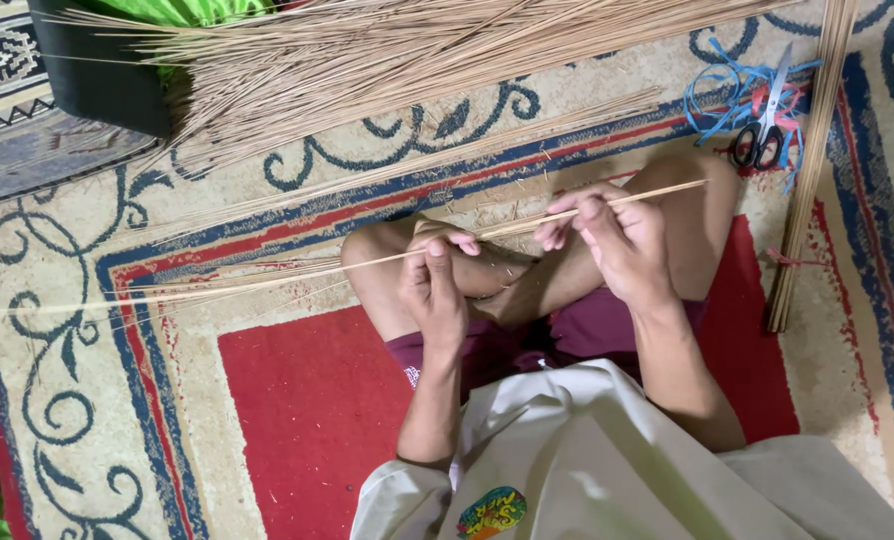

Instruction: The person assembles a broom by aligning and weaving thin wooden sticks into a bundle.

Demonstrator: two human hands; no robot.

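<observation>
Item: thin palm-leaf rib (367, 262), pinched by left hand (432, 285) and right hand (617, 235), fingers closed on it, spanning the lap from 9 to 2 o'clock. Handling, as judged: hold lightly, keep it straight to avoid snapping. Surroundings: loose rib pile (387, 60) at 12; scissors (762, 135) on blue straps (737, 95) at 2; tied stick bundle (807, 170) at 3; patterned rug (297, 400). Nothing obstructs.

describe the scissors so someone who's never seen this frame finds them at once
Start at the patterned carpet with its red centre and go to its upper right part, past the person's knee. There, beside the upright bundle of sticks, lies a tangle of blue straps. The scissors rest on it: the only metal thing, with black handles.
</observation>
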